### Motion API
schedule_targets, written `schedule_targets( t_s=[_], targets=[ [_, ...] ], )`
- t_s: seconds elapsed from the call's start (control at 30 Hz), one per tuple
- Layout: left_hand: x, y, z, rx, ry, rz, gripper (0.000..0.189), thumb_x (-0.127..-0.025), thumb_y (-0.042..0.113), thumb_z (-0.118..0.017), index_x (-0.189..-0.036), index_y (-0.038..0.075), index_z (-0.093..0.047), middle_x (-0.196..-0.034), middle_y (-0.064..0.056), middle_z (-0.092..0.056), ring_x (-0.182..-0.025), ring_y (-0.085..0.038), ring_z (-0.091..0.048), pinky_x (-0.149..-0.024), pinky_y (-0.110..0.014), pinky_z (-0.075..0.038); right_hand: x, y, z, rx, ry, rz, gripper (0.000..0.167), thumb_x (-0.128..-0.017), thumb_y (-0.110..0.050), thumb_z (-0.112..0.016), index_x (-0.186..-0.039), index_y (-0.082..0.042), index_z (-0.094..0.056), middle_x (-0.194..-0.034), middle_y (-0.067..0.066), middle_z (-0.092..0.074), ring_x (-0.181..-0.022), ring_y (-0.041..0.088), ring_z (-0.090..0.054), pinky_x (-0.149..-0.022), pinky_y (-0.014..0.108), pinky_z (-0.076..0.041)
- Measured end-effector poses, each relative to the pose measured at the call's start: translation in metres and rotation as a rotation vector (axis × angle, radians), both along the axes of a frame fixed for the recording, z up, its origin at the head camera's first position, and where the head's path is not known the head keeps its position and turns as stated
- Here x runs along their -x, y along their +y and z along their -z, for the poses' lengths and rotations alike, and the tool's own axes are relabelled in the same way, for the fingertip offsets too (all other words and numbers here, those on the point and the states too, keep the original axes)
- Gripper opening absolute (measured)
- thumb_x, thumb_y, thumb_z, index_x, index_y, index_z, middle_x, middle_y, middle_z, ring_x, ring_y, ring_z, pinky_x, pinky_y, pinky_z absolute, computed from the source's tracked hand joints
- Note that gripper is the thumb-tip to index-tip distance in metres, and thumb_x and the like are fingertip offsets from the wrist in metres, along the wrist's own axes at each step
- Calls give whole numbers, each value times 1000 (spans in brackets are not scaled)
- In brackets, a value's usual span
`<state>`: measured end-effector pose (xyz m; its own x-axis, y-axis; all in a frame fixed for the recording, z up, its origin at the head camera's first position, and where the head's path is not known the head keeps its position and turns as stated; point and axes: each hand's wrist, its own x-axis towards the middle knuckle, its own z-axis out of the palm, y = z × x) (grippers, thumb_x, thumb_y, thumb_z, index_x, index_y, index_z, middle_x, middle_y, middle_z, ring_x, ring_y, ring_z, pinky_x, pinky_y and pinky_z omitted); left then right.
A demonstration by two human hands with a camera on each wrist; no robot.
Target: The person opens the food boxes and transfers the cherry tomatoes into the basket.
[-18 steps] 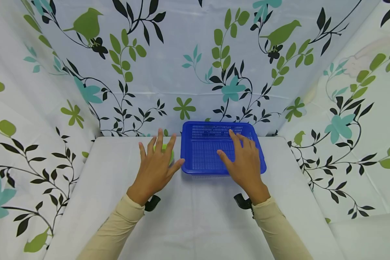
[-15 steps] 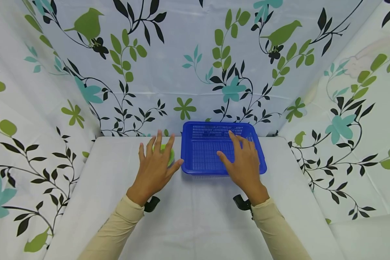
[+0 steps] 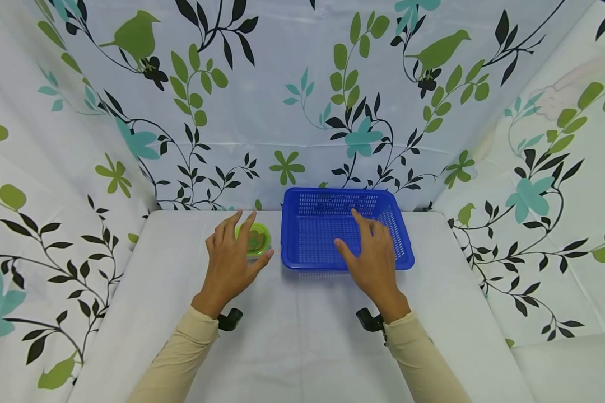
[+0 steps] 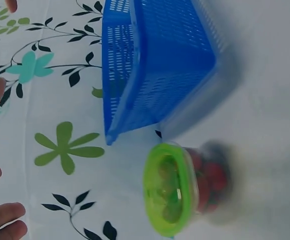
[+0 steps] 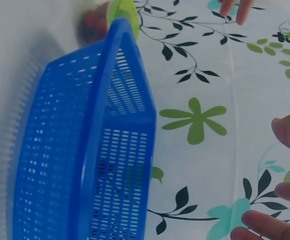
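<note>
A blue plastic basket [image 3: 317,235] with slotted walls stands at the table's far side. Left of it sits a small clear tub [image 4: 205,180] with a lime-green lid [image 3: 257,240]; round red things show through its side, their kind unclear. My left hand [image 3: 227,266], fingers spread and slightly bent, hovers beside the tub, partly covering its left edge in the head view. A gap separates its fingers [image 4: 7,216] from the tub in the left wrist view. Over the basket's right part hangs my right hand [image 3: 375,260], fingers loosely spread, holding nothing.
A white cloth covers the table [image 3: 292,347]. Patterned curtains [image 3: 262,101] with leaves and birds rise behind the table and on both sides. Each wrist wears a small black camera mount [image 3: 230,319].
My left hand has shifted left and a little nearer to me, uncovering more of the green lid. The right hand has drifted slightly left and toward me. Basket and tub stay put.
</note>
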<state>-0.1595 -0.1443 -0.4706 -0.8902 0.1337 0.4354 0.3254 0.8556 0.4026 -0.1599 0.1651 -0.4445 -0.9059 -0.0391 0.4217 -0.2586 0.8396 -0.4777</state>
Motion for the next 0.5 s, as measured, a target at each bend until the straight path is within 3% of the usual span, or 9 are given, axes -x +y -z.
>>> schedule_targets(
  t_s=[0.27, 0.5],
  targets=[
    [6, -13, 21, -118, -74, -33, 96, -88, 56, -81, -164, 16, -40, -167, -23, -37, -148, -47, -34, -100, -64, -33, -1, -1, 18, 65, 5, 17, 69, -98, -42, -75, -159, -21, -51, -129, 21, -61, -117, 36, -56, -94, 52, -54],
    [8, -21, 35, -204, -148, -65, 99, -85, 49, -86, -165, 16, -37, -168, -22, -37, -148, -47, -33, -98, -60, -33, -4, -7, 28, 128, -2, -5, 66, -97, -38, -78, -157, -21, -54, -125, 18, -64, -114, 33, -59, -92, 48, -55]
  ],
)
